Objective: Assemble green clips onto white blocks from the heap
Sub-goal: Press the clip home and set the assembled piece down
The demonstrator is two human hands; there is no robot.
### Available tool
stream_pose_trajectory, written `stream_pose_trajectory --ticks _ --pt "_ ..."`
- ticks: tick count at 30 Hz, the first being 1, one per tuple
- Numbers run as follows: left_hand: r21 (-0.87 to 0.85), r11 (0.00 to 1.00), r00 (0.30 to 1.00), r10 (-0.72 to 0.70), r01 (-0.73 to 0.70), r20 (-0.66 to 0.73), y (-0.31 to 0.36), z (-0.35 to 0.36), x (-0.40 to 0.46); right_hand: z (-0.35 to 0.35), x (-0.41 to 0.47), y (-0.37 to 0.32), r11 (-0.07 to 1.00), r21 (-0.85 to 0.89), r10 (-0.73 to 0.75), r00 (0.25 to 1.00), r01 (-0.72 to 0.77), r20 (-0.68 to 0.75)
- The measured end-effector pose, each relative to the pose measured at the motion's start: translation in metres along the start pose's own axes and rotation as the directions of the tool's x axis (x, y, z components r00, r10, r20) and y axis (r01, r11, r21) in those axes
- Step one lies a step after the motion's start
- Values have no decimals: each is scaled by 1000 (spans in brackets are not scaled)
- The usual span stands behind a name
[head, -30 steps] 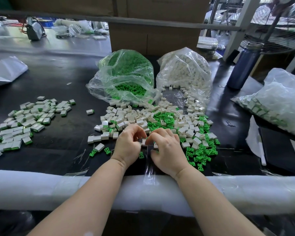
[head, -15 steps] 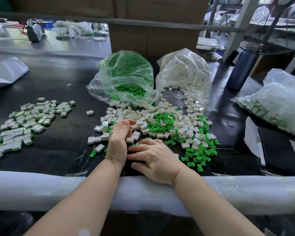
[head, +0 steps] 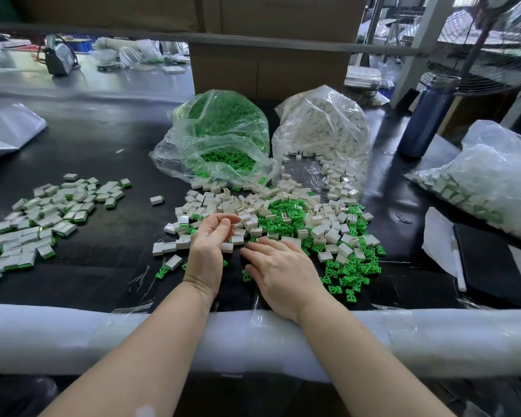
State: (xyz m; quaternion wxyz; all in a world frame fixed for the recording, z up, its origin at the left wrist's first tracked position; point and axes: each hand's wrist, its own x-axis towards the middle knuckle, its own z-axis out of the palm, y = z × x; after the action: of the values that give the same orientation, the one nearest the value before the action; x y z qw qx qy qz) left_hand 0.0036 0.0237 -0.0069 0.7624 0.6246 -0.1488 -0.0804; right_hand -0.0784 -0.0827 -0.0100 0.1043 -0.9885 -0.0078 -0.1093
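**Workbench stock: mixed heap, two hands at its near edge**

Item: heap (head: 286, 219) of white blocks (head: 319, 228) and green clips (head: 348, 278), spread on the black table (head: 103, 266), centre, in front of two opened bags; clips lie thickest along the heap's right and near side; blocks thickest at its left and far side.

Item: left hand (head: 208, 245), at the heap's near left edge, turned on its side with the palm facing right; fingers loosely curved and slightly apart, holding nothing visible; fingertips over the blocks.

Item: right hand (head: 283, 272), just beside the left, palm down, low over the table at the heap's near edge; fingers straight and spread, pointing left; whether they touch the surface cannot be told.

Item: clear bag of green clips (head: 220, 136), behind the heap, mouth open toward it; clear bag of white blocks (head: 322, 127), to its right.

Item: pile of assembled blocks (head: 42, 218), white with green edges, well apart at left.

Item: white foam-wrapped rail (head: 433, 338), along the near table edge, under both forearms; blue bottle (head: 424, 118), far right.
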Motion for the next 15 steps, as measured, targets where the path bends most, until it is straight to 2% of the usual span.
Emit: stream_pose_trajectory --ticks 2,4,7,10,12,15 --pt "36 999 1000 -5 4 29 -1 -1 1 -2 1 0 999 34 7 999 -5 -37" --pt "90 996 999 -2 -2 48 -1 -1 0 -7 -1 0 995 92 54 984 -39 -169" --pt "188 981 996 26 -41 80 -3 2 -2 -11 -5 3 976 157 199 917 -153 -346" --pt "241 969 997 43 -58 66 -5 3 -1 -15 -7 0 938 161 346 848 -307 -402" --pt "245 967 997 68 -74 34 -3 3 -3 -16 -6 -3 920 123 387 806 -373 -447" --pt "274 959 997 77 -74 2 1 3 -6 -11 -5 -3 897 52 425 825 -439 -374"
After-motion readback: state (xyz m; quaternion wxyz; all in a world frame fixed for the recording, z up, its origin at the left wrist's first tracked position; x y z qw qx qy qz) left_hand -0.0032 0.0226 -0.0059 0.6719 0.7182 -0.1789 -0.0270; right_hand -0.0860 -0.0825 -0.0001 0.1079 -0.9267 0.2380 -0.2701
